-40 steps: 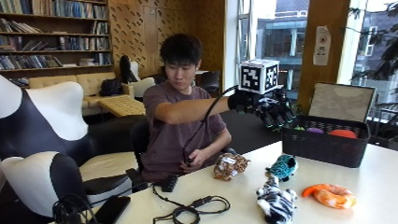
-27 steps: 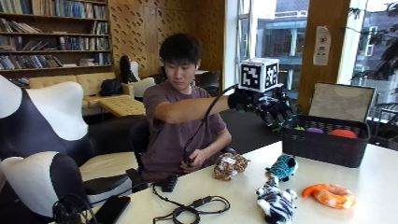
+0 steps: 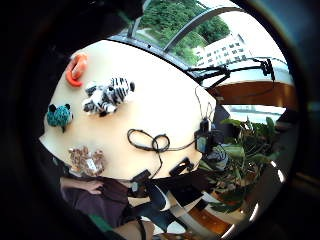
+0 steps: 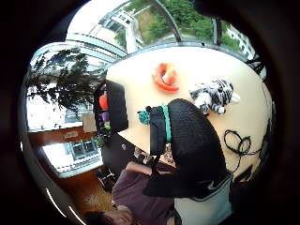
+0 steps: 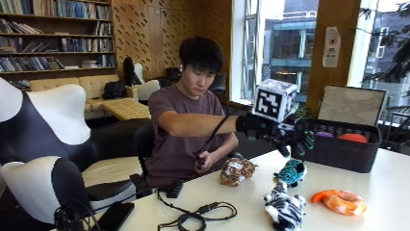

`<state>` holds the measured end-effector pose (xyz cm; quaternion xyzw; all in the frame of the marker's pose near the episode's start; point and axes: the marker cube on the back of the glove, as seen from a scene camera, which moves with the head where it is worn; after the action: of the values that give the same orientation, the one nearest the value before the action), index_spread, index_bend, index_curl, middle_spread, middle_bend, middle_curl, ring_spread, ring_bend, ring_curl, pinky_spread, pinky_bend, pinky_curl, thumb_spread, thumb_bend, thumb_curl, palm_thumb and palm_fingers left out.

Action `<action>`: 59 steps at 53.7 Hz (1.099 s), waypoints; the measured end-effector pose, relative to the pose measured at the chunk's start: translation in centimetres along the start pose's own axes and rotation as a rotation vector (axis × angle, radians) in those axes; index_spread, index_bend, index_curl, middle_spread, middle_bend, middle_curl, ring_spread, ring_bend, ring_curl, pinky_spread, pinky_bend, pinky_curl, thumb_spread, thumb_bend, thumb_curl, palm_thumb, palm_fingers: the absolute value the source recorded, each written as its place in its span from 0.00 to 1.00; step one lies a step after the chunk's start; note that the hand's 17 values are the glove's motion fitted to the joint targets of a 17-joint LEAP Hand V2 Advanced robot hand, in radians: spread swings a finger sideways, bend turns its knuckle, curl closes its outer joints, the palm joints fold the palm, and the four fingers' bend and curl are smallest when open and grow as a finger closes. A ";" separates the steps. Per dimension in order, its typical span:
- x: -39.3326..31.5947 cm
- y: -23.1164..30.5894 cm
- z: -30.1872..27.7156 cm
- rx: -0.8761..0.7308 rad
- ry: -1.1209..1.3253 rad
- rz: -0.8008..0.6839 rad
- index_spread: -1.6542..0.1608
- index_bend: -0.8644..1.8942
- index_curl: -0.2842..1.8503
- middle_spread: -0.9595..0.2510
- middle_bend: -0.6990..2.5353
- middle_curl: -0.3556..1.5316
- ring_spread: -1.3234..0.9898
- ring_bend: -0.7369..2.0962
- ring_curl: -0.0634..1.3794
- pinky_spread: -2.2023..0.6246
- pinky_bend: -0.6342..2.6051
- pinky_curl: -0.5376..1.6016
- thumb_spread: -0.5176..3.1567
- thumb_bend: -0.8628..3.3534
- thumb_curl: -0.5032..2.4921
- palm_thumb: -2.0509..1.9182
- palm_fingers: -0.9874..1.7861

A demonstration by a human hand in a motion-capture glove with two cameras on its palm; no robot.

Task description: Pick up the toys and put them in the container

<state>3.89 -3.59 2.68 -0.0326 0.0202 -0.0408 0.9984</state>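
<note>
Outside view: my gloved right hand hangs in the air beside the container, fingers relaxed and holding nothing, above the teal toy on the table. Palm views: the zebra toy, orange toy and leopard toy lie on the table well below my hand.

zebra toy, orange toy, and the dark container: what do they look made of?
Zebra toy: soft plush, going by its fuzzy striped pile and slumped shape. Orange toy: also seems plush, matte with a rounded stuffed curl, though a smoother fabric is possible. Container: dark woven-looking walls with a ribbed, matte texture, probably wicker or plastic weave; cannot tell which.
</note>
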 end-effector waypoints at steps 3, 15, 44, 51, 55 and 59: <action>1.2 -1.9 3.1 -0.063 0.007 0.011 0.78 0.37 0.25 0.72 0.27 0.32 0.53 0.45 0.19 0.78 0.43 0.39 0.54 0.20 0.22 0.51 0.32; 3.1 -4.5 17.1 -0.409 0.058 -0.076 0.76 0.36 0.25 0.74 0.24 0.31 0.58 0.34 0.16 0.80 0.45 0.41 0.48 0.20 0.24 0.51 0.26; 2.4 -6.8 18.3 0.001 -0.004 -0.018 0.75 0.48 0.35 0.62 0.32 0.32 0.46 0.57 0.31 0.70 0.51 0.44 0.45 0.25 0.33 0.65 0.63; 0.7 -5.4 13.7 0.001 -0.049 0.010 0.75 0.51 0.39 0.58 0.36 0.36 0.43 0.60 0.35 0.68 0.52 0.46 0.42 0.24 0.36 0.66 0.67; -0.8 -4.5 9.8 0.025 -0.077 0.013 0.74 0.53 0.42 0.56 0.38 0.38 0.42 0.61 0.37 0.67 0.53 0.48 0.40 0.24 0.37 0.66 0.67; -2.6 -3.4 5.8 0.059 -0.099 -0.016 0.74 0.54 0.44 0.56 0.41 0.40 0.41 0.62 0.38 0.67 0.54 0.49 0.39 0.23 0.38 0.66 0.68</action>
<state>1.24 -6.38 8.77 -0.0054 -0.0309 -0.0478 0.9984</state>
